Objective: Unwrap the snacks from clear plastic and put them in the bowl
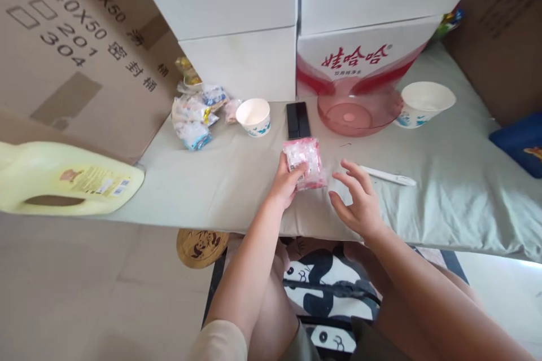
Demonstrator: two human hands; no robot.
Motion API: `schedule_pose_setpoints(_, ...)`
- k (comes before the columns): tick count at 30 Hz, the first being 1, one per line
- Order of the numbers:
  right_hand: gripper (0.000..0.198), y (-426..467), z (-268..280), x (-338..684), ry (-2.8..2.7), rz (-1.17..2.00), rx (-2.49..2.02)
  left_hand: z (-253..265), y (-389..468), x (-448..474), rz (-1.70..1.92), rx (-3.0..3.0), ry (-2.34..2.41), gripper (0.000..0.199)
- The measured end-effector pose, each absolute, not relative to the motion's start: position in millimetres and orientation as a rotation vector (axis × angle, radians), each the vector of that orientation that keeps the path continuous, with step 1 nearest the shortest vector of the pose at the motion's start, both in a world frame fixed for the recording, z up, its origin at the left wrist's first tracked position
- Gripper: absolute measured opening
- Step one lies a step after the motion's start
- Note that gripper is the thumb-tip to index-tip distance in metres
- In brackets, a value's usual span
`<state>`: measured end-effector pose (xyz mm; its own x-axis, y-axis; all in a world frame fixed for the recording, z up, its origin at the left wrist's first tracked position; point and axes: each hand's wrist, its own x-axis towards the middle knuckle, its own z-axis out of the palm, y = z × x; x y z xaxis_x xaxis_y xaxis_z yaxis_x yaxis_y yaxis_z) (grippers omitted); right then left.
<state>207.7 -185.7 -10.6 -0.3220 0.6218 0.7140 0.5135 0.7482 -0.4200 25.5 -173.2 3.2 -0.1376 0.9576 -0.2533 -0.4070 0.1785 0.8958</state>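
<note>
My left hand [287,180] grips a small pink-and-clear plastic packet [311,161] by its left side, thumb on top. What is inside the packet cannot be made out. To the right of it, my right hand [358,197] is held with its fingers spread and curved, apart from the packet and holding nothing. A white pen-like tool [389,176] lies on the cloth just beyond the right hand. Behind the packet is a black phone [298,120], lying flat.
A paper cup [254,117] and several plastic packets [195,115] are at back left. A pink transparent bowl [355,115] and another paper cup [425,104] stand at back right. A yellow jug [71,177] lies left; boxes [245,67] wall the rear.
</note>
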Motion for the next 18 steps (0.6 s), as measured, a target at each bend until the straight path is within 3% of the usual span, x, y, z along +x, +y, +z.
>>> schedule_pose_setpoints(5, 0.065, -155.6, -18.8, 232.2, -1.874, 0.353, -0.972, 2.2, -162.4, 45.8, 1.063, 0.838, 1.169, 0.066)
schedule_pose_setpoints(10, 0.031, -139.9, -24.5, 240.0, -1.811, 0.563, -1.036, 3.5, -165.5, 62.8, 0.849, 0.859, 0.890, 0.101)
schedule_pose_setpoints(18, 0.012, -141.9, -14.4, 238.1, -1.770, 0.514, -0.960, 2.3, -161.8, 70.0, 0.937, 1.042, 1.150, 0.110)
